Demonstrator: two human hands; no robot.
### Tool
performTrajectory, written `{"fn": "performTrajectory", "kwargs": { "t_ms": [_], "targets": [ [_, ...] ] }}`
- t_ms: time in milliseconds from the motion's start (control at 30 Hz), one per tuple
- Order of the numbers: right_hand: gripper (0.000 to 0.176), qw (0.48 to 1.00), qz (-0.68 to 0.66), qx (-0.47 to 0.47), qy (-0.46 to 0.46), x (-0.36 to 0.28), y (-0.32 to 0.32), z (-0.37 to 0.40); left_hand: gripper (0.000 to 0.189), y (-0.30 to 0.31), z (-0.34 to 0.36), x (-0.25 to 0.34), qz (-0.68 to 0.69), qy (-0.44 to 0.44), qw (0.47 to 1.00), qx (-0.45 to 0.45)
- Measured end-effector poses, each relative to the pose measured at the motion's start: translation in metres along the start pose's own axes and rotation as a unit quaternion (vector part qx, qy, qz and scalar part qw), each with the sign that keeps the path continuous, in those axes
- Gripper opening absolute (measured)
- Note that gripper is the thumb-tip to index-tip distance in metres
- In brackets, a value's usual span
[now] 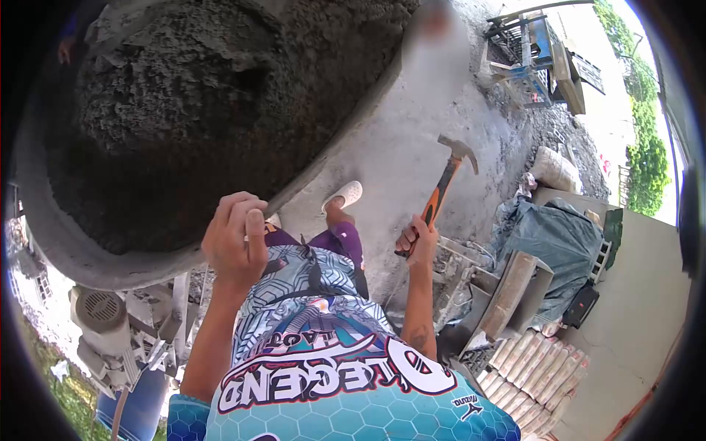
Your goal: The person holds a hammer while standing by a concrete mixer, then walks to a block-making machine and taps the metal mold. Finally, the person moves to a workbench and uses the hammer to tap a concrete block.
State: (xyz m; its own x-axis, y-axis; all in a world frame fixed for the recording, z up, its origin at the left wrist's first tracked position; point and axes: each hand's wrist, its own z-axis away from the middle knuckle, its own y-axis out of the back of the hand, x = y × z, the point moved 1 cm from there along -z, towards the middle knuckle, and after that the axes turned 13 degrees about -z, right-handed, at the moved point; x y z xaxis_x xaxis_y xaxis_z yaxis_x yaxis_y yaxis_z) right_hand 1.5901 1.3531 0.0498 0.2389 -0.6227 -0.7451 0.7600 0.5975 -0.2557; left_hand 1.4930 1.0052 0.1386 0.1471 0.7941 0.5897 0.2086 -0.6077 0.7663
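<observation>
My right hand [419, 241] is wrapped around the lower handle of a claw hammer [442, 187] with an orange and black grip. The hammer's metal head points up and away from me, over the pale, dusty ground. My left hand [237, 239] is raised at the near rim of a large round tub [121, 268], its fingers curled and the thumb bent up. Whether it grips the rim or something small cannot be made out. Dark grey, crumbly material [184, 110] lies inside the tub.
A motor [101, 309] and a blue drum [138, 404] stand below the tub at left. To the right are a grey tarp [548, 250], a wooden box [511, 298], stacked bags [537, 375] and a sack [555, 170]. Another person's hand [65, 51] shows at far left.
</observation>
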Motion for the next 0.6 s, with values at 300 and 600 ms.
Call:
{"fn": "performTrajectory", "kwargs": {
  "t_ms": [300, 600],
  "targets": [
    [0.053, 0.901, -0.268, 0.115, 0.32, -0.069, 0.098, 0.082, 0.008, 0.096, 0.021, -0.101, -0.101, -0.058, 0.993, 0.006],
    [0.026, 0.774, -0.527, 0.185, 0.298, -0.045, 0.031, -0.065, 0.033, 0.108, 0.031, -0.13, -0.253, -0.009, 0.967, 0.038]
  ]
}}
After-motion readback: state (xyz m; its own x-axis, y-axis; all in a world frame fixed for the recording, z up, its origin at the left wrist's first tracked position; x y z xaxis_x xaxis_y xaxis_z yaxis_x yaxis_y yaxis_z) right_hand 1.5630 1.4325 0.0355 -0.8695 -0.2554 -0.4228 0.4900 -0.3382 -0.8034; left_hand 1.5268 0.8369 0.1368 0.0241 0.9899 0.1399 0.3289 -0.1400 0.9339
